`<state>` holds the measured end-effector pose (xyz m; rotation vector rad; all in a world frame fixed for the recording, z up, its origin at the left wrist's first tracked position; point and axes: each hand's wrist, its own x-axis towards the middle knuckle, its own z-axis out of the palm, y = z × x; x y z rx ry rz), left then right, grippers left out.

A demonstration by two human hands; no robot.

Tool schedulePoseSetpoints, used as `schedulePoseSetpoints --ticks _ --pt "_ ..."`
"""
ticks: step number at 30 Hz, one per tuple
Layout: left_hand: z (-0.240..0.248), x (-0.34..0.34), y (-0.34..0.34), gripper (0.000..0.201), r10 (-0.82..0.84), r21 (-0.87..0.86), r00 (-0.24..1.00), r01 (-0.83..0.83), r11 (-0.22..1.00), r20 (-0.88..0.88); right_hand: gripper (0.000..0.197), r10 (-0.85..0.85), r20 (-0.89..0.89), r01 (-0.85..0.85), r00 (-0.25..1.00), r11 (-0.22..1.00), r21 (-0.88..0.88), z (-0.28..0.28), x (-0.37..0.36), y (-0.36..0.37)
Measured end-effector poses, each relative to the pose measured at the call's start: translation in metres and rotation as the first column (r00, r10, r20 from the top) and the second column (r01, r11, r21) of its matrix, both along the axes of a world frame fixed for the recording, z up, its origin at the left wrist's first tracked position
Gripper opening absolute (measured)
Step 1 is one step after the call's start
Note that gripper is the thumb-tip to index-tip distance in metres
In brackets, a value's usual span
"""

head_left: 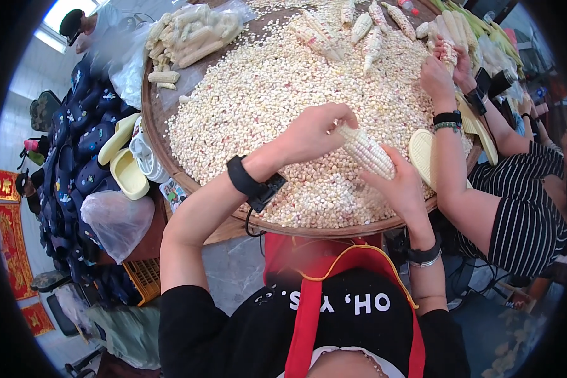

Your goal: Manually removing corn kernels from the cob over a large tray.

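Note:
A pale corn cob (366, 151) slants over the loose kernels, most of its rows still covered. My right hand (402, 186) grips its lower end, fingers along one side and thumb along the other. At the upper end, the curled fingers of my left hand (315, 133) press on the cob's tip; part of that contact is hidden. Beneath both hands, a thick layer of white, yellow and reddish corn kernels (246, 126) fills a wide round tray (157, 142) with a raised brown rim.
Stripped cobs in a clear bag (195, 34) lie at the tray's far left. Several speckled cobs (373, 47) rest at the far side. To the right, another person's hands (438, 79) hold a reddish cob. Pale yellow slippers (422, 154) stand near the right rim; more footwear is heaped left.

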<state>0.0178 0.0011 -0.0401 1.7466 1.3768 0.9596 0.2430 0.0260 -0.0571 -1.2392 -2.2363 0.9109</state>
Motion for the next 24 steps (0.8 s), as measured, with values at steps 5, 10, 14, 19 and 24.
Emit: schedulePoseSetpoints --ticks 5,10,14,19,24 --pt "0.0 -0.012 -0.009 0.038 0.036 -0.222 0.985 0.002 0.975 0.17 0.057 -0.022 -0.178 -0.049 0.984 0.922 -0.383 0.007 -0.001 0.003" --pt "0.002 -0.006 -0.018 0.041 0.03 -0.19 0.984 0.005 0.982 0.177 0.055 0.01 -0.289 -0.129 0.957 0.91 -0.394 -0.01 0.004 0.005" --pt "0.0 0.0 -0.016 0.039 0.048 -0.092 0.969 -0.027 0.995 0.243 0.056 0.012 -0.261 -0.09 0.965 0.953 -0.29 -0.014 0.005 0.004" --pt "0.0 -0.001 -0.015 0.039 0.051 -0.117 0.976 -0.026 0.993 0.211 0.058 0.026 -0.237 -0.059 0.971 0.989 -0.134 -0.004 0.002 -0.001" --pt "-0.001 0.009 -0.015 0.037 0.067 -0.025 0.997 -0.066 0.997 0.037 0.059 -0.025 0.017 0.023 1.0 0.992 0.121 0.003 -0.006 -0.009"
